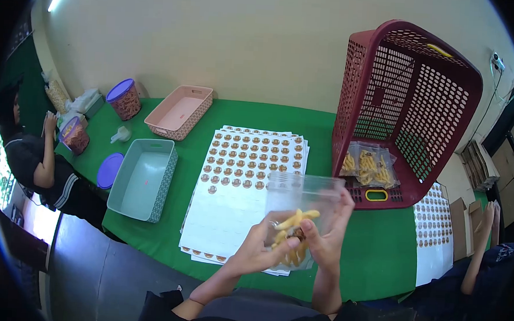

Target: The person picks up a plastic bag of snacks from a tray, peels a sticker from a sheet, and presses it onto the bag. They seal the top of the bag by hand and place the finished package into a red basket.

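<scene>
A clear plastic pouch (299, 193) with yellow stick-shaped snacks inside is held between my two hands above the table. My left hand (258, 248) grips its left side, thumb lying across the front. On the other side, my right hand (328, 237) has its fingers behind the pouch and its thumb on the front. Between the thumbs shows a small brown label, partly covered. Beneath the hands lies a stack of white sticker sheets (225, 214) with rows of round brown stickers; the lower part of the top sheet is bare backing.
A maroon basket (361, 79) lies on its side at right, with several filled pouches (376, 167) inside. To the left are a mint tray (142, 180), a pink tray (178, 110), a purple lid (110, 170) and snack tubs (124, 102). People stand at both ends.
</scene>
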A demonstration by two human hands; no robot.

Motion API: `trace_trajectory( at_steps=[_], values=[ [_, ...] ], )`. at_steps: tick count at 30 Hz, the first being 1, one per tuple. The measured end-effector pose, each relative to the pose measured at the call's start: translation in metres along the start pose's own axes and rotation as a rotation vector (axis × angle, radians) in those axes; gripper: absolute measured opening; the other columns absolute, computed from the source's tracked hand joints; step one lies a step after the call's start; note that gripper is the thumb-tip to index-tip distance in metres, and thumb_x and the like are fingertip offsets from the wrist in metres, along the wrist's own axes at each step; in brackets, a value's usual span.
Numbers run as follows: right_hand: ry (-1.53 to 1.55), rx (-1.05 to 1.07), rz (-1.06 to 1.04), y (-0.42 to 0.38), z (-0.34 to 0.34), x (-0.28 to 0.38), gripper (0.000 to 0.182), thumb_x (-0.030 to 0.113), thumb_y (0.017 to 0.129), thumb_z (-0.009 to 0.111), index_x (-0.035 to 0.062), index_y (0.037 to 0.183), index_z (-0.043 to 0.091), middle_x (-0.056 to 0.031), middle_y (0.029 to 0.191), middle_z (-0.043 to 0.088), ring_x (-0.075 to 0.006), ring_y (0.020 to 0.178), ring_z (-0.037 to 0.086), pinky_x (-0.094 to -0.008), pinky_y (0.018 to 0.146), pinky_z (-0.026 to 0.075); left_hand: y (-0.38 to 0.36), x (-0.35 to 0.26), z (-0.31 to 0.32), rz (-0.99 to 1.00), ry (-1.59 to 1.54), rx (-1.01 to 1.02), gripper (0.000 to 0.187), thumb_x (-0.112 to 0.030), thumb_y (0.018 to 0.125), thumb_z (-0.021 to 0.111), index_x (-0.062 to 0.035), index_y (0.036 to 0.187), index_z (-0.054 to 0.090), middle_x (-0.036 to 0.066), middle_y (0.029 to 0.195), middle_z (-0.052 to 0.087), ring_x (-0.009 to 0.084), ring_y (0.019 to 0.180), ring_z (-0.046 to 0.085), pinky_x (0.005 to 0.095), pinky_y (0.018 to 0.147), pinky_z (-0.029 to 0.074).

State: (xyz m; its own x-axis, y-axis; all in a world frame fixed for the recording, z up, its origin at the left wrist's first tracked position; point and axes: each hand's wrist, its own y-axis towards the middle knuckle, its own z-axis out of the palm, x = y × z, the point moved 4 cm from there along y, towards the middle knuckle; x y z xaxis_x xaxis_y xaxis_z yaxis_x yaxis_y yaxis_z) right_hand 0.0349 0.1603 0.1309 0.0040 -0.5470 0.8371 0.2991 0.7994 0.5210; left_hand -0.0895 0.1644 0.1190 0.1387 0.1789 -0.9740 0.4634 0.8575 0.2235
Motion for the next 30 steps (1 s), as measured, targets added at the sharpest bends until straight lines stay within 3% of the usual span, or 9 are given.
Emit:
trace_trajectory(
  at_steps=[2,4,5,7,12,15,18,23,30],
  values=[
    [0.019,0.051,-0.002,-0.003,-0.006,-0.013,0.056,0.023,0.069,0.067,-0.0029,0.109,0.037,-0.0096,0.093,0.047,-0.0105,0.082,0.046,-0.0229,0.065,0.039,0.002,0.012,-0.003,-0.034,-0.175,-0.108,0.044,-0.011,0.077,0.057,0.0013,0.114,0.037,0.013,0.098,0.053,0.0192,0.091,0.052,0.0284,0.077,0.041],
    [-0.065,0.308,0.361,-0.016,-0.004,-0.036,0.030,0.027,0.075,0.061,-0.0013,0.081,0.053,-0.0007,0.063,0.050,-0.0040,0.058,0.044,-0.0198,0.047,0.034,0.006,0.014,-0.014,0.193,0.146,-0.259,0.040,-0.013,0.077,0.056,0.0029,0.110,0.041,0.012,0.096,0.052,0.0180,0.091,0.050,0.0286,0.080,0.039],
    [-0.064,0.310,0.358,-0.018,-0.001,-0.037,0.030,0.027,0.075,0.061,-0.0013,0.081,0.053,-0.0007,0.063,0.050,-0.0040,0.058,0.044,-0.0198,0.047,0.034,0.006,0.010,-0.017,0.272,0.328,-0.233,0.036,-0.014,0.078,0.056,0.0034,0.107,0.044,0.012,0.094,0.050,0.0169,0.089,0.048,0.0283,0.081,0.037],
    [-0.137,0.176,0.260,-0.017,0.001,-0.034,0.033,0.026,0.080,0.054,-0.0009,0.061,0.054,0.0020,0.045,0.043,-0.0030,0.043,0.036,-0.0216,0.039,0.031,0.007,0.003,-0.012,0.201,0.216,-0.231,0.034,-0.015,0.077,0.057,0.0033,0.104,0.045,0.011,0.092,0.051,0.0167,0.086,0.049,0.0278,0.079,0.038],
    [-0.220,0.227,0.220,-0.016,-0.002,-0.032,0.031,0.022,0.083,0.050,-0.0018,0.064,0.055,-0.0035,0.045,0.044,-0.0049,0.042,0.037,-0.0236,0.039,0.031,0.006,0.013,-0.019,0.093,0.119,-0.226,0.032,-0.019,0.074,0.062,0.0030,0.092,0.049,0.009,0.082,0.053,0.0142,0.075,0.052,0.0256,0.068,0.042],
    [-0.273,0.224,0.201,-0.017,0.001,-0.027,0.031,0.021,0.083,0.050,-0.0017,0.063,0.054,-0.0062,0.044,0.044,-0.0079,0.040,0.038,-0.0254,0.039,0.031,0.008,0.012,-0.024,0.091,0.285,-0.217,0.032,-0.023,0.071,0.066,0.0009,0.082,0.048,0.008,0.074,0.053,0.0110,0.065,0.051,0.0236,0.057,0.042],
    [-0.325,0.222,0.191,-0.017,0.002,-0.026,0.032,0.021,0.081,0.052,-0.0010,0.058,0.050,-0.0077,0.044,0.043,-0.0106,0.038,0.038,-0.0267,0.039,0.031,0.008,0.010,-0.027,0.152,0.420,-0.271,0.035,-0.028,0.069,0.068,-0.0003,0.073,0.046,0.006,0.062,0.051,0.0099,0.053,0.048,0.0233,0.046,0.038],
    [-0.552,0.179,0.106,-0.015,-0.008,-0.029,0.033,0.020,0.075,0.059,0.0012,0.053,0.043,-0.0075,0.046,0.041,-0.0129,0.039,0.036,-0.0278,0.038,0.029,0.008,0.016,-0.026,0.000,0.589,-0.185,0.045,-0.037,0.069,0.065,-0.0017,0.053,0.042,0.004,0.038,0.036,0.0102,0.035,0.037,0.0256,0.035,0.029],
    [-0.500,0.214,-0.068,-0.014,-0.005,-0.024,0.026,0.014,0.072,0.062,0.0017,0.057,0.045,-0.0075,0.051,0.042,-0.0184,0.044,0.038,-0.0297,0.042,0.031,0.010,0.013,-0.026,-0.098,0.568,-0.067,0.030,-0.026,0.074,0.062,0.0024,0.067,0.055,0.001,0.040,0.041,0.0040,0.038,0.036,0.0227,0.036,0.028]
  ],
)
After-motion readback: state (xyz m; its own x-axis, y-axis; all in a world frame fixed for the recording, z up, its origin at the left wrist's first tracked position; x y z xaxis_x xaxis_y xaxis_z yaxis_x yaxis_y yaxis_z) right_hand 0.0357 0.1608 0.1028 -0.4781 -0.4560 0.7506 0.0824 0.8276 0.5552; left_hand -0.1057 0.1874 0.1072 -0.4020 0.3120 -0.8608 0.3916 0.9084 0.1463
